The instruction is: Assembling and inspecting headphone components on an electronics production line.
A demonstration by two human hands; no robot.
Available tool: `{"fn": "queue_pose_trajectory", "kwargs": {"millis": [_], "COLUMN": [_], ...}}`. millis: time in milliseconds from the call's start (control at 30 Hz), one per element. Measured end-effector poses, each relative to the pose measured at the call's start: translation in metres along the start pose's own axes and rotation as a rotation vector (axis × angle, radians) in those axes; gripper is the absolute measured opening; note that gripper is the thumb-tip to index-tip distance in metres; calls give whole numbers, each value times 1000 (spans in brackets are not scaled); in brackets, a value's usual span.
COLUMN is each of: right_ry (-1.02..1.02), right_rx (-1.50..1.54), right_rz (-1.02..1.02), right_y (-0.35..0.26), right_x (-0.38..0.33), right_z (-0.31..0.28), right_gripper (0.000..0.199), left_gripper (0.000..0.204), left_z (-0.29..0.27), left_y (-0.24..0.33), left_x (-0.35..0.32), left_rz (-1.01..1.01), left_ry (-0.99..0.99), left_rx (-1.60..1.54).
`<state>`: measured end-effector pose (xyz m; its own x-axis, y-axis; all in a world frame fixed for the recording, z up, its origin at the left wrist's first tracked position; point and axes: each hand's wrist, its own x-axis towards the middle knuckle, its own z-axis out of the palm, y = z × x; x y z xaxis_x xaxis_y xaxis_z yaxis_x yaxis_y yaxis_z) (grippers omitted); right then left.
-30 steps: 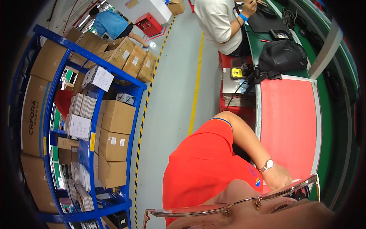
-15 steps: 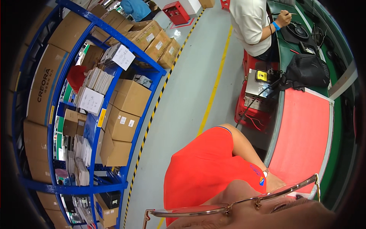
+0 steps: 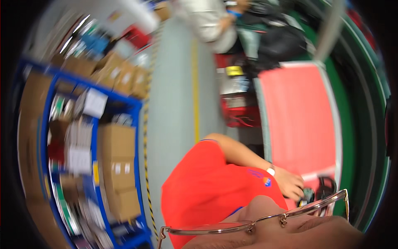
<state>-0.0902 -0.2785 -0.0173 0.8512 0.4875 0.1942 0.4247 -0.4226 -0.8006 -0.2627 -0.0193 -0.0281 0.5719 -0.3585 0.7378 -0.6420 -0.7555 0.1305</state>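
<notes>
Apparently relaxed, left hand (image 3: 290,184) at four o'clock, fingers loosely bent and slightly parted, against or just beside a small dark part (image 3: 307,196); impossible to tell whether pinching it. Right hand not to be made out, so no telling its state. Past the dark part, also toward four o'clock, a black looped piece (image 3: 326,186), near the closer end of a red mat (image 3: 300,112), probably laid to cushion parts. At eight o'clock, cardboard cartons (image 3: 118,141) stacked in a blue rack (image 3: 136,104), likely to save floor space; contents hidden.
</notes>
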Motion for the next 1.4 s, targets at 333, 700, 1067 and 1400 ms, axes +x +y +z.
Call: {"fn": "queue_pose_trajectory", "kwargs": {"millis": [333, 700, 1067, 1400], "right_ry": [16, -52, -270, -216], "right_rx": [-242, -276, -433, -534], "right_rz": [88, 149, -121, -172], "right_y": [-104, -133, -118, -118], "right_x": [-28, -90, -80, -77], "right_z": [16, 4, -7, -8], "right_gripper": [32, 37, 42, 47], "left_gripper": [27, 25, 27, 23], "left_z": [-17, -8, -11, -10], "left_y": [-3, 25, 35, 38], "left_x": [0, 5, 4, 6], "left_rz": [82, -1, -42, -55], "left_ry": [-220, -239, -295, -287], "left_rx": [-233, -146, -100, -103]}}
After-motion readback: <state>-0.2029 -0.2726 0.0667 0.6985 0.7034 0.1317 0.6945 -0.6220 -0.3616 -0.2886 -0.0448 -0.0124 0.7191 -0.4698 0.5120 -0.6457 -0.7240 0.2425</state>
